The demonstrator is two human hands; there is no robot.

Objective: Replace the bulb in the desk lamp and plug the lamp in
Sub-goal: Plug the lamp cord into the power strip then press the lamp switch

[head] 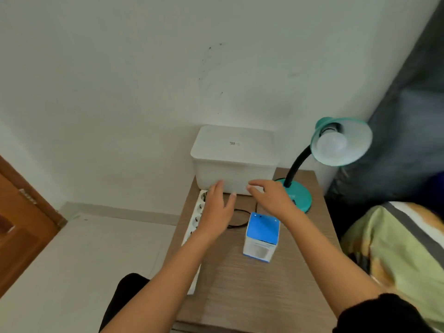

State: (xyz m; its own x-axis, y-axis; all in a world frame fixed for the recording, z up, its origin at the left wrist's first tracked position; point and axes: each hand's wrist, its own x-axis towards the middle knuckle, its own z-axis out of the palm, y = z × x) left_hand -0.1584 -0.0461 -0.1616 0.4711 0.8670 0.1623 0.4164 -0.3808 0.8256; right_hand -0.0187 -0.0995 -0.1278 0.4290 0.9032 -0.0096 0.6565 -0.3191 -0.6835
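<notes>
A teal desk lamp (296,195) with a black gooseneck stands at the table's back right, its shade tilted toward me with a white bulb (331,145) screwed in. A blue and white bulb box (262,234) stands upright mid-table. The lamp's black cord (237,224) loops across the tabletop. Along the table's left edge lies a white power strip (195,218). My left hand (217,209) hovers open over the cord and the strip's far end. My right hand (270,197) is open just left of the lamp base, fingers near the white bin.
A lidded white plastic bin (235,159) sits at the back of the wooden table (240,296) against the wall. A bed with a green blanket (396,255) borders the right side. A brown wooden door (21,227) stands at the left.
</notes>
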